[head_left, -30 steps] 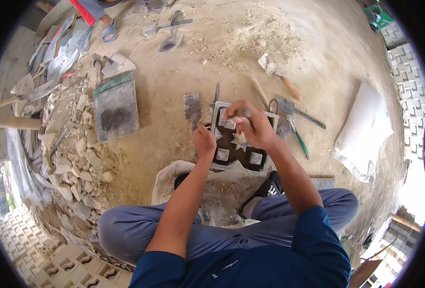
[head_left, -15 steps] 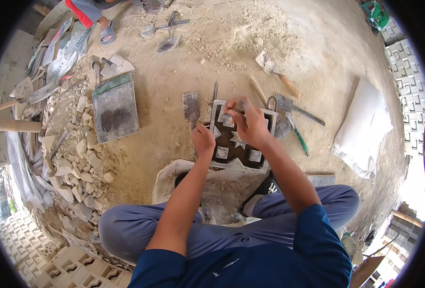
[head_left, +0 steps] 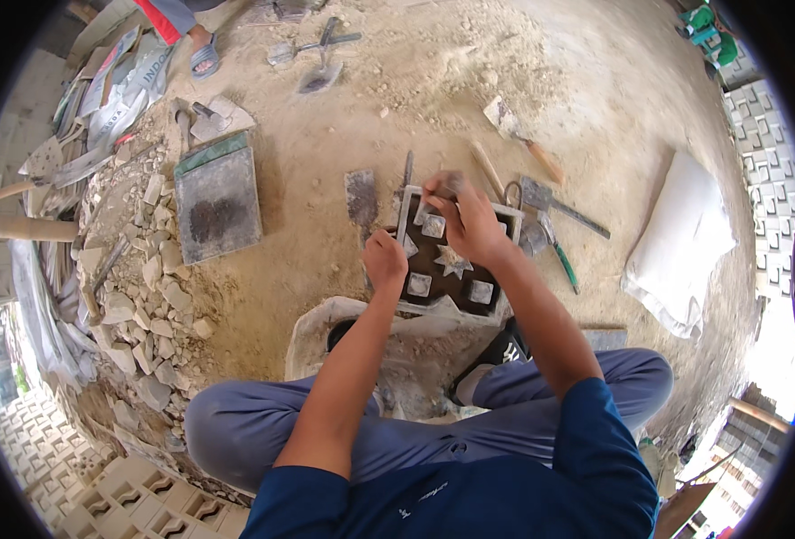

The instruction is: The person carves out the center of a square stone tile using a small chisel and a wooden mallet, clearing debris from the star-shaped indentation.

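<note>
On the ground in front of my feet rests a square block mould (head_left: 451, 313) with light rims and a dark inside. Several pale square pieces stand in it around a star-shaped piece (head_left: 453, 260) at the middle. My left hand (head_left: 385, 259) is closed at the mould's left rim, fingers curled over its edge. Above the mould's far part, my right hand (head_left: 471, 225) is closed with its fingers bent inward. Something greyish shows at those fingers, but blur hides what it is. The right hand covers some of the mould's far side.
Beyond the mould lie trowels (head_left: 541, 160), a wooden handle (head_left: 486, 169) and a green-handled tool (head_left: 562, 265). A white sack (head_left: 680, 247) lies right. Left are a grey slab (head_left: 219, 207) and broken stones (head_left: 150, 296). Another person's sandalled foot (head_left: 204, 58) is far left.
The whole view has shifted slightly. My right hand stays over the mould's far part, its fingers a little moved. My left hand keeps its place at the left rim.
</note>
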The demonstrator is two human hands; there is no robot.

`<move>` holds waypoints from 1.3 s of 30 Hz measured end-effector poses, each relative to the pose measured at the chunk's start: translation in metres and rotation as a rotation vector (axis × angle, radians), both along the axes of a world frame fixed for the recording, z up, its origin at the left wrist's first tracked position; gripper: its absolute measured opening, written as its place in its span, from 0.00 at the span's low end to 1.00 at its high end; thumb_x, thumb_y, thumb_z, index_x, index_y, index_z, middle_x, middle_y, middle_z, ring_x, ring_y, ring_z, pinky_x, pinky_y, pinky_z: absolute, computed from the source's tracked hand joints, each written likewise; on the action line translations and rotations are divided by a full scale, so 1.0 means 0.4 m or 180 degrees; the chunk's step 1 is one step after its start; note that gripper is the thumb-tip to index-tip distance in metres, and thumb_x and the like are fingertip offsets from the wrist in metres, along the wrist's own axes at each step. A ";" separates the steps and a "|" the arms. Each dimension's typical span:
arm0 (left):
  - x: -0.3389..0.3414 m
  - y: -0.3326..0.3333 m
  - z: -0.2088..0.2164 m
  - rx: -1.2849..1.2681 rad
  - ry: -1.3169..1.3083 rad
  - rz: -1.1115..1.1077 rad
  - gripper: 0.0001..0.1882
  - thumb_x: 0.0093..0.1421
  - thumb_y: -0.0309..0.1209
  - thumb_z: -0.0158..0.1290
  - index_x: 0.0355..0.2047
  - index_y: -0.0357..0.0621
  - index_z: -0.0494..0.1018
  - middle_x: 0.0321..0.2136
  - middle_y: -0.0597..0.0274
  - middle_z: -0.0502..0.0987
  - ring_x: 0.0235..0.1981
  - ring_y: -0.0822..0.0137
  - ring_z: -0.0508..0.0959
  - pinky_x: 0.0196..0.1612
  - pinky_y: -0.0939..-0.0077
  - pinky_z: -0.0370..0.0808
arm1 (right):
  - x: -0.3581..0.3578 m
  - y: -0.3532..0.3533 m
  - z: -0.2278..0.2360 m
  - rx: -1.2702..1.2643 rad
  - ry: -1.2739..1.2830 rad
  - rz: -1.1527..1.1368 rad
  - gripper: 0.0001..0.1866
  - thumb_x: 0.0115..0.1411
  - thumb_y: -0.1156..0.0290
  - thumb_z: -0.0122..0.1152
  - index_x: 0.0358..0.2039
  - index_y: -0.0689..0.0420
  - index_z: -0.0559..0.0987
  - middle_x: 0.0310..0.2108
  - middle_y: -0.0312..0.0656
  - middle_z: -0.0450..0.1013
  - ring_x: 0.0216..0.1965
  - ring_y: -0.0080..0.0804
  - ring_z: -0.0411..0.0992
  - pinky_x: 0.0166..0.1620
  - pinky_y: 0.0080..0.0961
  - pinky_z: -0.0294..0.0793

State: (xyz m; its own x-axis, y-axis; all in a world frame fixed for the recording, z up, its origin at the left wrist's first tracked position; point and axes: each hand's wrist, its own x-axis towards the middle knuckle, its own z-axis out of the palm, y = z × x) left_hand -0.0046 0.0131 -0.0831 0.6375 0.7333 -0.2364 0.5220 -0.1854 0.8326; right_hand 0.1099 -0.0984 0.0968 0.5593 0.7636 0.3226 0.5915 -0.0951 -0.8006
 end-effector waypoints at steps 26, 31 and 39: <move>0.031 -0.029 0.067 -0.0065 -0.0034 0.0072 0.18 0.64 0.36 0.39 0.31 0.36 0.75 0.35 0.37 0.78 0.40 0.33 0.74 0.45 0.43 0.70 | -0.031 -0.033 -0.016 0.0373 -0.0323 -0.0306 0.06 0.67 0.74 0.56 0.40 0.61 0.71 0.26 0.51 0.72 0.27 0.51 0.72 0.31 0.37 0.71; -0.001 -0.005 0.042 0.0400 -0.0045 -0.0016 0.21 0.66 0.38 0.36 0.31 0.33 0.74 0.36 0.34 0.76 0.39 0.31 0.73 0.44 0.41 0.68 | -0.068 -0.014 0.011 0.0035 0.0163 -0.0193 0.06 0.64 0.79 0.56 0.41 0.60 0.69 0.30 0.53 0.73 0.31 0.58 0.73 0.34 0.42 0.71; 0.025 -0.009 0.058 -0.0356 0.0104 0.0208 0.24 0.66 0.39 0.33 0.32 0.33 0.75 0.40 0.33 0.76 0.42 0.30 0.72 0.47 0.41 0.67 | -0.063 -0.030 -0.009 0.0675 0.0018 -0.0213 0.10 0.63 0.83 0.55 0.43 0.60 0.68 0.32 0.51 0.75 0.32 0.56 0.75 0.37 0.36 0.74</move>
State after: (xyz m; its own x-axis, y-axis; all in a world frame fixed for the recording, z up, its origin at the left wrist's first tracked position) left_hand 0.0053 0.0093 -0.0598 0.5799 0.7409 -0.3389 0.5569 -0.0569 0.8286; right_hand 0.0848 -0.1106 0.0932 0.6088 0.6401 0.4687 0.5849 0.0369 -0.8102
